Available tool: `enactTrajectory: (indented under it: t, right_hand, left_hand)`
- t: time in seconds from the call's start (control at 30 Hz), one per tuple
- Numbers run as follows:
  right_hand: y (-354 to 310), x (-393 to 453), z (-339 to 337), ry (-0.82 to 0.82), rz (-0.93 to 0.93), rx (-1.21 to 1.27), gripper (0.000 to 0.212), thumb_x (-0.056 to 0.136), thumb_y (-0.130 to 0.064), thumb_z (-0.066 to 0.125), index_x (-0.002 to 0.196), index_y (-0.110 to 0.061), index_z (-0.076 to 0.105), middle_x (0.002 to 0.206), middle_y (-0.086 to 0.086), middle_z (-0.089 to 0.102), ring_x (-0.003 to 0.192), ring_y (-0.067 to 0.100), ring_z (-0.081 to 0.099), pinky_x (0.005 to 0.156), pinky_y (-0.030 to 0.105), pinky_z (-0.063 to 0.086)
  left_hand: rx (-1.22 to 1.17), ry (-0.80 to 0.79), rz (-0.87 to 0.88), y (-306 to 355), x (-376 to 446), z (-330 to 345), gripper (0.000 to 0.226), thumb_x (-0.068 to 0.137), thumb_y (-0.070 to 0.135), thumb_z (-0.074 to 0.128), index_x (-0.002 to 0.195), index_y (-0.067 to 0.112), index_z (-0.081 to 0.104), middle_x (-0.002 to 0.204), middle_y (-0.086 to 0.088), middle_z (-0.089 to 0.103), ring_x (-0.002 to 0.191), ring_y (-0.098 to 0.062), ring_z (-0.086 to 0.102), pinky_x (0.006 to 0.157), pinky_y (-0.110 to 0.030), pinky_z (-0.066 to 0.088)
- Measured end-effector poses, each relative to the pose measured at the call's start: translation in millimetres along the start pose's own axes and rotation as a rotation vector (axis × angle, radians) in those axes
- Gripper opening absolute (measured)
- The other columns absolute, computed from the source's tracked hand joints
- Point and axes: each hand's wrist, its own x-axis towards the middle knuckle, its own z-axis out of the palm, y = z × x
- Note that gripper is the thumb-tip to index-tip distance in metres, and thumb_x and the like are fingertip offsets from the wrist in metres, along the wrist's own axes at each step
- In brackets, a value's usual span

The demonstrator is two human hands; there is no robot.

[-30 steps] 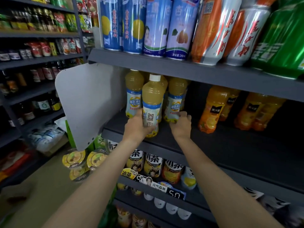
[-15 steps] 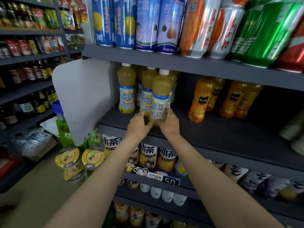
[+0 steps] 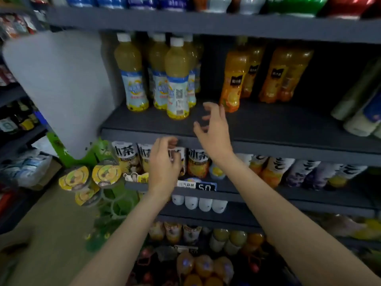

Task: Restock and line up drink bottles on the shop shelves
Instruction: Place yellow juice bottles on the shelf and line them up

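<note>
Several yellow juice bottles with white caps and blue-white labels stand on the dark grey shelf (image 3: 257, 129). The front bottle (image 3: 177, 79) stands upright nearest the shelf edge, its QR-code side facing me, with others (image 3: 131, 73) behind and to its left. My right hand (image 3: 214, 129) hovers just right of and below that bottle, fingers spread, holding nothing. My left hand (image 3: 165, 164) is lower, in front of the shelf's front lip, fingers loosely curled and empty. Orange juice bottles (image 3: 234, 77) stand to the right on the same shelf.
A white divider panel (image 3: 61, 83) closes the shelf's left end. Cans fill the shelf above (image 3: 185, 21). Tea bottles (image 3: 198, 164) and a price tag (image 3: 204, 185) sit on the shelf below. Round lidded cups (image 3: 106, 175) hang at lower left. Rolled packs (image 3: 362, 112) lie at far right.
Both hands have let go of the front yellow bottle, which now stands on the shelf, and have drawn back toward me; the left hand dropped below the shelf edge.
</note>
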Motion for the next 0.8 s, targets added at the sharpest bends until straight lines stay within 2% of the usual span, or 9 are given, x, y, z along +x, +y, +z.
enactTrajectory:
  t: [0.1,0.2,0.27,0.33,0.47,0.53,0.63,0.7,0.8]
  right_hand:
    - [24,-51,-52,-0.084,-0.147,-0.111,0.038,0.090,-0.005,0.054,0.127,-0.005,0.044,0.122,0.010,0.045,0.100,0.011,0.051,0.075,0.015,0.045]
    - [70,-96,-103,-0.234,-0.125,-0.265,0.036,0.091,-0.007,0.052,0.126,-0.006,0.046,0.112,0.007,0.048,0.092,0.011,0.052,0.071,0.016,0.046]
    - [115,-131,-138,-0.279,-0.005,-0.363,0.037,0.089,-0.007,0.053,0.124,-0.003,0.046,0.111,0.009,0.049,0.084,0.018,0.054,0.070,0.027,0.049]
    - [165,-170,-170,-0.319,0.213,-0.431,0.041,0.088,-0.006,0.055,0.126,-0.002,0.043,0.117,0.015,0.047,0.086,0.031,0.057,0.069,0.038,0.047]
    - [274,-267,-221,-0.435,0.633,-0.460,0.048,0.083,-0.005,0.060,0.126,0.003,0.041,0.122,0.022,0.045,0.111,0.038,0.048,0.085,0.035,0.038]
    - [324,-321,-239,-0.550,0.792,-0.460,0.048,0.084,-0.009,0.061,0.125,0.004,0.040,0.122,0.025,0.045,0.115,0.039,0.045,0.086,0.035,0.036]
    - [389,-395,-260,-0.696,0.973,-0.446,0.050,0.086,-0.016,0.061,0.126,0.005,0.039,0.126,0.027,0.045,0.118,0.040,0.044,0.090,0.037,0.037]
    - [425,-441,-266,-0.735,1.073,-0.434,0.050,0.088,-0.021,0.061,0.125,0.005,0.042,0.127,0.026,0.047,0.120,0.038,0.043,0.092,0.035,0.034]
    - [481,-502,-255,-0.767,1.204,-0.401,0.046,0.089,-0.022,0.060,0.123,0.005,0.045,0.122,0.024,0.053,0.121,0.035,0.046,0.090,0.033,0.033]
  left_hand:
    - [0.000,-0.138,0.016,-3,-39,31,0.021,0.087,0.001,0.051,0.108,0.005,0.055,0.099,-0.003,0.052,0.088,-0.016,0.051,0.075,-0.023,0.040]
    - [-0.072,-0.320,-0.079,-2,-78,69,0.019,0.089,0.003,0.050,0.108,0.007,0.055,0.094,-0.003,0.056,0.082,-0.017,0.054,0.074,-0.028,0.044]
    - [-0.114,-0.441,-0.153,6,-112,103,0.021,0.090,0.003,0.049,0.110,0.008,0.055,0.089,0.002,0.055,0.079,-0.013,0.054,0.074,-0.025,0.043]
    - [-0.093,-0.543,-0.193,18,-150,136,0.023,0.088,0.001,0.049,0.110,0.007,0.054,0.087,0.004,0.055,0.078,-0.014,0.053,0.074,-0.025,0.042]
    - [-0.015,-0.825,-0.335,33,-237,199,0.030,0.085,0.001,0.054,0.115,0.004,0.049,0.090,-0.003,0.058,0.088,-0.026,0.059,0.084,-0.038,0.047]
    - [0.043,-0.915,-0.436,36,-283,231,0.032,0.083,0.000,0.057,0.114,0.002,0.048,0.095,-0.012,0.061,0.092,-0.033,0.060,0.084,-0.043,0.048]
    - [0.091,-0.986,-0.604,42,-349,280,0.034,0.085,0.000,0.058,0.116,-0.004,0.047,0.100,-0.020,0.061,0.098,-0.033,0.059,0.088,-0.036,0.044]
    - [0.138,-1.089,-0.673,40,-391,311,0.034,0.086,-0.001,0.055,0.118,-0.008,0.045,0.094,-0.021,0.060,0.101,-0.034,0.057,0.079,-0.028,0.037]
    - [0.135,-1.204,-0.678,25,-454,355,0.036,0.083,-0.008,0.054,0.117,-0.012,0.043,0.084,-0.023,0.058,0.097,-0.040,0.058,0.080,-0.034,0.040]
